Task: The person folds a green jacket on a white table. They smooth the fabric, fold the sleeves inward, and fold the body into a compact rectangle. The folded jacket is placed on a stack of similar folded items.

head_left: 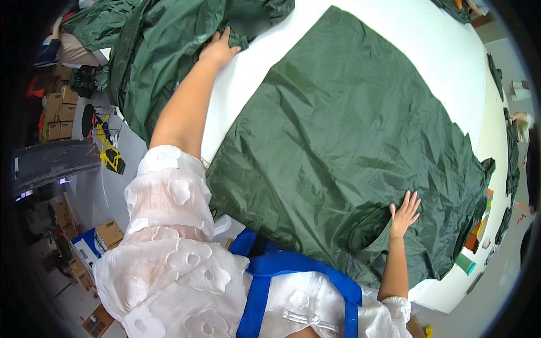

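A large piece of thin, shiny dark green fabric (338, 135) lies spread and wrinkled over the white table in front of me. Near its lower right, a folded opening (369, 232) gapes in the cloth. My right hand (404, 215) rests flat beside that opening, fingers spread. Far to the left is a heaped bundle of the same green fabric (163, 53), part of it hanging over the table's left edge. My left arm is stretched out to it, and my left hand (220, 50) lies on the bundle's right side with its fingers apart.
The white table (445, 62) shows between the two fabrics and along the right. A green roll (465, 263) and orange scraps (478, 228) sit near its right edge. Cardboard boxes (59, 115) and a stand with yellow-black tape (111, 155) are on the left.
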Demonstrator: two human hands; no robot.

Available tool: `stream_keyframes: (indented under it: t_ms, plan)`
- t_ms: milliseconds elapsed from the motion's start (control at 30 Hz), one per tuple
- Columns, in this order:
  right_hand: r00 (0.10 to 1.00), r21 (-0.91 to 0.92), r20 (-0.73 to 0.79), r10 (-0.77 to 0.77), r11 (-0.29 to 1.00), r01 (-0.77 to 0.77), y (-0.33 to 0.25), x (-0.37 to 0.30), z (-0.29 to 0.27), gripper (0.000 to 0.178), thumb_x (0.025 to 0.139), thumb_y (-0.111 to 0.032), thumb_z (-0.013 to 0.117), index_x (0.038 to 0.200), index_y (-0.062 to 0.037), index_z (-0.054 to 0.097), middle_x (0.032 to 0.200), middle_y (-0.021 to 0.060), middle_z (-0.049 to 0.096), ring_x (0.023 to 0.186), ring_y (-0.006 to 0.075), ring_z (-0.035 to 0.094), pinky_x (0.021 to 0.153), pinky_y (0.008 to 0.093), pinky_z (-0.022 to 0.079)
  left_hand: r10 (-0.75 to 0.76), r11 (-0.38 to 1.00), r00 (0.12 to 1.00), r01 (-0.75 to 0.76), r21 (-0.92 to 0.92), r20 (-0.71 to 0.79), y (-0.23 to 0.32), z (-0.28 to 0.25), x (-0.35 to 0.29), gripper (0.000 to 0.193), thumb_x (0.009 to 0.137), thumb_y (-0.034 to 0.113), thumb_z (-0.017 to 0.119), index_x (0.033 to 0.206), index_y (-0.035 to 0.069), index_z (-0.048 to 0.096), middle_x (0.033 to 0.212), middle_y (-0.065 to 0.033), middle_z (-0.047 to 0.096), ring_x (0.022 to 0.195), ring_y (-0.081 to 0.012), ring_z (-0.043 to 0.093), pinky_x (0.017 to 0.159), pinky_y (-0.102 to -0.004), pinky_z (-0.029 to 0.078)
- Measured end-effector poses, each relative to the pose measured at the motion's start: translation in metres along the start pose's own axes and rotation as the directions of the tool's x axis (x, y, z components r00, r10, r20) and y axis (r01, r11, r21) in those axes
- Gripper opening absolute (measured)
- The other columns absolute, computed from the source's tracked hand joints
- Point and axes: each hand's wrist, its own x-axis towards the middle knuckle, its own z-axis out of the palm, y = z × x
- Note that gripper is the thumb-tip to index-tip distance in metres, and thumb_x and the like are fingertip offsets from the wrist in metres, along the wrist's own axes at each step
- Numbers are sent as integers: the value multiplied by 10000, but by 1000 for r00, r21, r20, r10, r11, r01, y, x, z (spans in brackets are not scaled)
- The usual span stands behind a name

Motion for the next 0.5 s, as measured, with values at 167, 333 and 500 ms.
stream_keyframes:
  t_ms: [167, 333, 500]
  plan:
    - [997, -28, -70, -42, 999, 40, 4, 4, 6, 697, 891, -539, 450, 1461, -191, 249, 1544, 46, 146, 1414, 326, 115, 1054, 637, 149, 343, 886, 788, -453, -103, -512, 5, -3, -112, 721, 810, 289, 678, 1423, 192, 311, 1419, -220, 323, 1271, -407, 351, 1032, -454, 335]
    - [999, -36, 18, 27, 999, -27, -13, 12, -7, 681, 872, -525, 493, 1448, -231, 281, 1527, 54, 208, 1402, 315, 170, 1057, 608, 160, 524, 848, 819, -528, -51, 232, -9, 11, -301, 631, 820, 432, 607, 1397, 284, 399, 1521, -126, 188, 1387, -354, 198, 1099, -550, 166]
    - [998, 214, -65, 12, 977, 2, -29, 28, 1, 643, 901, -517, 461, 1449, -243, 267, 1540, 40, 158, 1422, 321, 80, 1066, 637, 83, 451, 892, 886, -446, 73, -102, -12, 14, -292, 628, 791, 295, 659, 1362, 177, 428, 1467, -135, 295, 1329, -367, 280, 1066, -530, 240]
